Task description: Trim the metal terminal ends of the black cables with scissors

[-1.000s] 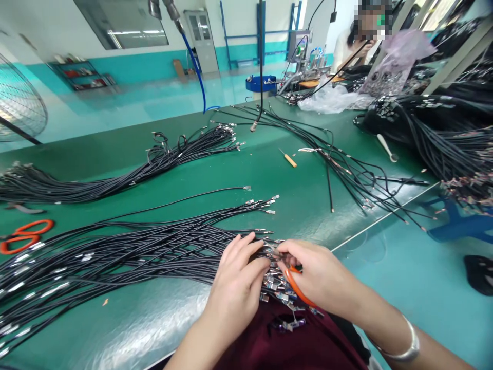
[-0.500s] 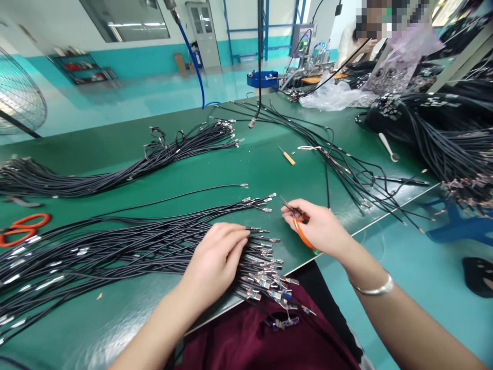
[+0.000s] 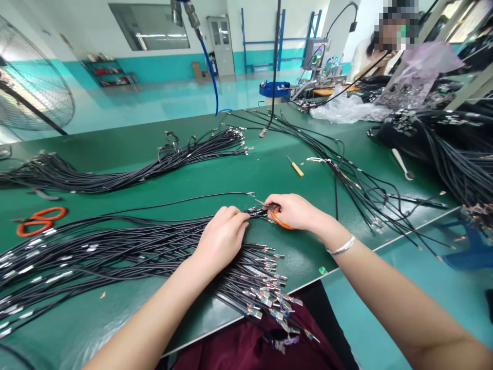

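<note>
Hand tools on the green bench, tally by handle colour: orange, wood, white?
Orange: 2, left scissors lying loose, held scissors in the right hand.
Wood: 1, wooden-handled pick.
White: 1, white-handled tool.
Total: 4.

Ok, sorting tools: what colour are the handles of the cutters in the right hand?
Orange handles, seen in the head view.

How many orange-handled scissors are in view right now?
2. The held scissors are in the right hand; the spare scissors lie far left on the green table. Others may hide under the cable bundles.
</note>
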Demonstrator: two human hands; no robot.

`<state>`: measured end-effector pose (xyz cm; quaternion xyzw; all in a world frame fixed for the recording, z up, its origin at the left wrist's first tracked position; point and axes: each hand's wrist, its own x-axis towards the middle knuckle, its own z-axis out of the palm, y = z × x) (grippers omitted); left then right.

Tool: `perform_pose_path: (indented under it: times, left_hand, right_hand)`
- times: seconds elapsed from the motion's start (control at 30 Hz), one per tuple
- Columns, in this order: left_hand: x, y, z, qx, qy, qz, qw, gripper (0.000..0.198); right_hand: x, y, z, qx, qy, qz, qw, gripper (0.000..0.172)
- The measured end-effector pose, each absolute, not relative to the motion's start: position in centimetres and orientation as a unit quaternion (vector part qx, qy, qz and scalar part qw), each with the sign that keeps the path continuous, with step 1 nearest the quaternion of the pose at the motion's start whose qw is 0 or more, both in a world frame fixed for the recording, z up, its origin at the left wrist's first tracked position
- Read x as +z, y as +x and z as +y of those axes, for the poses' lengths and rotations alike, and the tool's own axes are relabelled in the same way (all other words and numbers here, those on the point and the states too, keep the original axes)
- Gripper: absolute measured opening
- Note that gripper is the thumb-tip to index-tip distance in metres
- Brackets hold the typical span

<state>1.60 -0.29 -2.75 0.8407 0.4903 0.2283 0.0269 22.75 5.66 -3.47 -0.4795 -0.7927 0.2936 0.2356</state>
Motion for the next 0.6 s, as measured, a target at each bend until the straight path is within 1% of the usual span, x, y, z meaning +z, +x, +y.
perform_pose_path:
  times: [0.17,0.23,0.37,0.5,0.6]
  left_hand:
    - [-3.1,2.9,1.4,0.287,0.823,0.490,0.032,0.019]
    - [-2.5,3.3,1.2,0.337,0.799,0.490,0.086,0.020]
    - [-0.7,3.7,0.2,0.441,0.710,0.496,0.233,0.018]
    - [0.5,3.7,-0.6,0.460,0.663,0.505,0.305,0.019]
    - [0.6,3.5,-0.9,0.454,0.647,0.508,0.343,0.018]
  right_hand:
    - [-1.7,22.9,6.9,0.368,-0.443,-0.783,0.236,0.015]
    - [-0.4,23.1,7.3,0.436,-0.410,-0.761,0.248,0.020]
    - [1.8,22.8,7.6,0.603,-0.320,-0.672,0.288,0.029]
    - [1.8,22.1,6.9,0.657,-0.297,-0.614,0.321,0.029]
    - [1.3,21.8,6.0,0.687,-0.299,-0.578,0.323,0.028]
